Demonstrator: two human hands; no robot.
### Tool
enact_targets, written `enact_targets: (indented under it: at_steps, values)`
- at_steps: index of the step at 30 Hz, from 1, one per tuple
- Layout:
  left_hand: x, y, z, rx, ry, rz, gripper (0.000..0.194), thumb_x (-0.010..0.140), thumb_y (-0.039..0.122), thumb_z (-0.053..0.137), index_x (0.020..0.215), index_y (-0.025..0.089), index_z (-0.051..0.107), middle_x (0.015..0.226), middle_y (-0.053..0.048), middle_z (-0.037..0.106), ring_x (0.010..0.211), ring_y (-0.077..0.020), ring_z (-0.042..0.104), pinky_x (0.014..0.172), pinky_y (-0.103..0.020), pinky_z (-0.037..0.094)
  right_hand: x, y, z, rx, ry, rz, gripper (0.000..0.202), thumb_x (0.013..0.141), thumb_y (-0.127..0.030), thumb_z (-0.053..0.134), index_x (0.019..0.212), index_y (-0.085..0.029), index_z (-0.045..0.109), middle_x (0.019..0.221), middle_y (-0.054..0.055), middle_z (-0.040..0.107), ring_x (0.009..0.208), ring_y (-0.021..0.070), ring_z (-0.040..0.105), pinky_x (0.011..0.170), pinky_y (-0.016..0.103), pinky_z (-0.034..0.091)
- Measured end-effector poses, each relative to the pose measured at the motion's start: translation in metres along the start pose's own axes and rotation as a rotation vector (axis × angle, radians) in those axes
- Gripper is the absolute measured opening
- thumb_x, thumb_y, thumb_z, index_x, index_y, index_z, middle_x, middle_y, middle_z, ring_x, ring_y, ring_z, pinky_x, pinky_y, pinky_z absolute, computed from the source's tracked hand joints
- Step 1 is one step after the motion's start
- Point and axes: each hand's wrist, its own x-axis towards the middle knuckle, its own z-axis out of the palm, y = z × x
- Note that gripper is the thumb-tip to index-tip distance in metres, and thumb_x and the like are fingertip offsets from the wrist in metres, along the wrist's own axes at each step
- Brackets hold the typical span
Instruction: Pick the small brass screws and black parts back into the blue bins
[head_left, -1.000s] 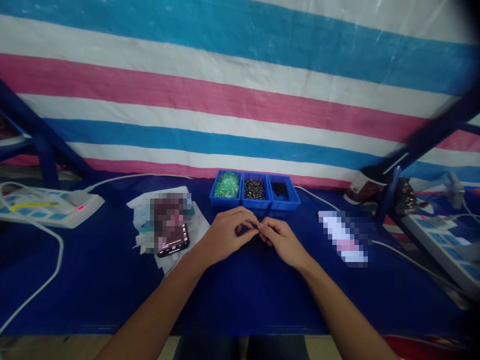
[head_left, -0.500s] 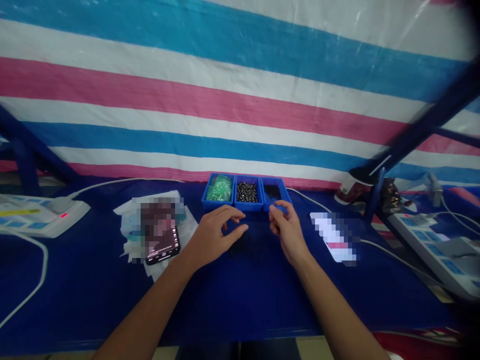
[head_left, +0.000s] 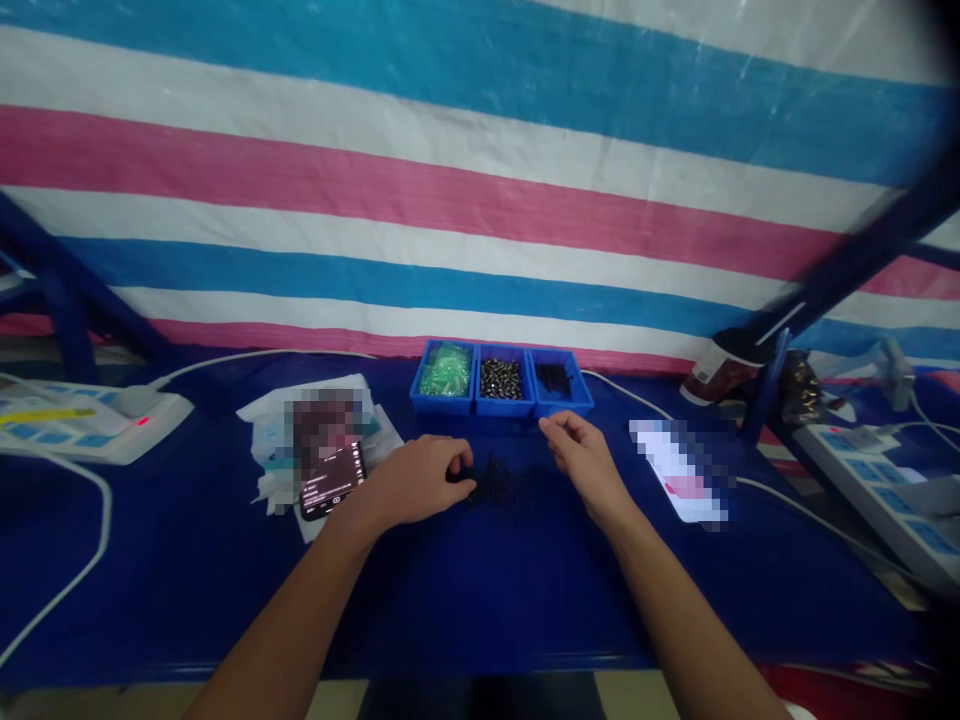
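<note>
A loose pile of small dark pieces [head_left: 499,485] lies on the blue table between my hands. Just left of it, my left hand [head_left: 427,478] has its fingers bent, with a gap between thumb and fingertips and nothing visible in it. To the right of the pile, my right hand [head_left: 581,455] is closed in a pinch; anything between its fingertips is too small to make out. Behind the hands stand a blue bin of green pieces [head_left: 445,372], a bin of shiny metallic pieces [head_left: 501,380] and a bin of dark pieces [head_left: 553,380].
A lit phone [head_left: 334,480] rests on crumpled packaging [head_left: 262,405] at left. Another bright phone [head_left: 671,470] lies at right, by a white cable [head_left: 795,510]. Power strips [head_left: 161,420] sit at both sides. A cup [head_left: 712,370] stands back right, before striped sheeting [head_left: 480,200].
My left hand has drawn back leftward from the dark pile, showing more of it. The right hand has lowered slightly, away from the bins. The view has shifted a little.
</note>
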Motion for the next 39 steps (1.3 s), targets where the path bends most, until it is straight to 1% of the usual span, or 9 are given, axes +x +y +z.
enact_targets:
  at_steps: [8, 15, 21, 26, 28, 30, 32, 33, 39]
  values:
    - [0.001, 0.001, -0.001, 0.014, -0.024, 0.051, 0.012, 0.082, 0.026, 0.055, 0.081, 0.021, 0.065, 0.083, -0.003, 0.064, 0.073, -0.0176, 0.059, 0.066, -0.029, 0.04, -0.001, 0.001, 0.002, -0.036, -0.031, -0.01, 0.03, 0.081, -0.048, 0.066, 0.076, -0.02, 0.055, 0.06, -0.005, 0.037, 0.051, 0.0092, 0.028, 0.047, 0.024, 0.019]
    - [0.003, 0.004, 0.002, 0.069, -0.034, 0.043, 0.012, 0.082, 0.022, 0.051, 0.08, 0.02, 0.063, 0.083, -0.003, 0.063, 0.074, -0.017, 0.057, 0.066, -0.028, 0.039, -0.001, 0.004, -0.001, -0.04, -0.048, -0.019, 0.03, 0.083, -0.048, 0.064, 0.078, -0.02, 0.055, 0.06, -0.006, 0.035, 0.051, 0.0087, 0.029, 0.047, 0.023, 0.021]
    - [0.004, 0.007, 0.002, 0.092, -0.015, 0.012, 0.01, 0.081, 0.027, 0.054, 0.08, 0.02, 0.061, 0.083, -0.003, 0.064, 0.073, -0.0174, 0.057, 0.063, -0.029, 0.036, 0.001, 0.006, -0.002, -0.059, -0.043, -0.027, 0.03, 0.082, -0.049, 0.064, 0.079, -0.02, 0.056, 0.061, -0.006, 0.035, 0.051, 0.009, 0.029, 0.048, 0.024, 0.021]
    - [0.005, 0.004, 0.003, 0.105, -0.001, 0.046, 0.01, 0.082, 0.021, 0.052, 0.076, 0.019, 0.06, 0.079, -0.002, 0.062, 0.07, -0.0163, 0.056, 0.063, -0.029, 0.036, 0.001, 0.008, -0.001, -0.114, -0.061, -0.035, 0.03, 0.084, -0.05, 0.062, 0.08, -0.02, 0.056, 0.062, -0.006, 0.036, 0.052, 0.0096, 0.03, 0.049, 0.024, 0.022]
    - [0.005, 0.004, 0.003, 0.103, 0.031, 0.053, 0.009, 0.082, 0.022, 0.053, 0.079, 0.019, 0.061, 0.08, -0.002, 0.062, 0.071, -0.0166, 0.056, 0.064, -0.029, 0.038, 0.0, 0.008, 0.001, -0.155, -0.088, -0.05, 0.03, 0.084, -0.05, 0.061, 0.081, -0.02, 0.057, 0.061, -0.006, 0.037, 0.053, 0.0102, 0.031, 0.05, 0.025, 0.024]
    - [0.005, 0.004, 0.003, 0.08, 0.05, 0.073, 0.011, 0.084, 0.025, 0.055, 0.09, 0.021, 0.063, 0.087, -0.002, 0.063, 0.076, -0.0174, 0.058, 0.067, -0.029, 0.04, -0.002, 0.008, 0.002, -0.191, -0.123, -0.065, 0.029, 0.085, -0.049, 0.06, 0.081, -0.02, 0.057, 0.06, -0.006, 0.037, 0.053, 0.0106, 0.032, 0.05, 0.025, 0.025]
    - [0.006, 0.004, 0.005, 0.052, 0.038, 0.107, 0.018, 0.085, 0.026, 0.055, 0.101, 0.024, 0.064, 0.097, -0.002, 0.063, 0.083, -0.018, 0.06, 0.071, -0.03, 0.042, -0.003, 0.006, 0.004, -0.211, -0.146, -0.071, 0.028, 0.086, -0.048, 0.06, 0.081, -0.02, 0.057, 0.059, -0.006, 0.037, 0.053, 0.0106, 0.033, 0.05, 0.025, 0.026]
    - [0.006, 0.005, 0.007, 0.047, 0.024, 0.123, 0.019, 0.086, 0.025, 0.055, 0.102, 0.024, 0.064, 0.099, -0.003, 0.063, 0.084, -0.018, 0.06, 0.073, -0.03, 0.042, -0.004, 0.005, 0.004, -0.216, -0.153, -0.072, 0.028, 0.086, -0.047, 0.059, 0.081, -0.02, 0.057, 0.059, -0.006, 0.037, 0.054, 0.0106, 0.033, 0.05, 0.025, 0.026]
    - [0.008, 0.005, 0.014, 0.076, -0.01, 0.124, 0.014, 0.086, 0.019, 0.05, 0.086, 0.021, 0.064, 0.092, -0.003, 0.062, 0.076, -0.0164, 0.059, 0.068, -0.029, 0.042, -0.004, 0.004, 0.004, -0.227, -0.158, -0.09, 0.027, 0.087, -0.046, 0.058, 0.083, -0.02, 0.057, 0.06, -0.006, 0.037, 0.054, 0.0106, 0.033, 0.051, 0.025, 0.026]
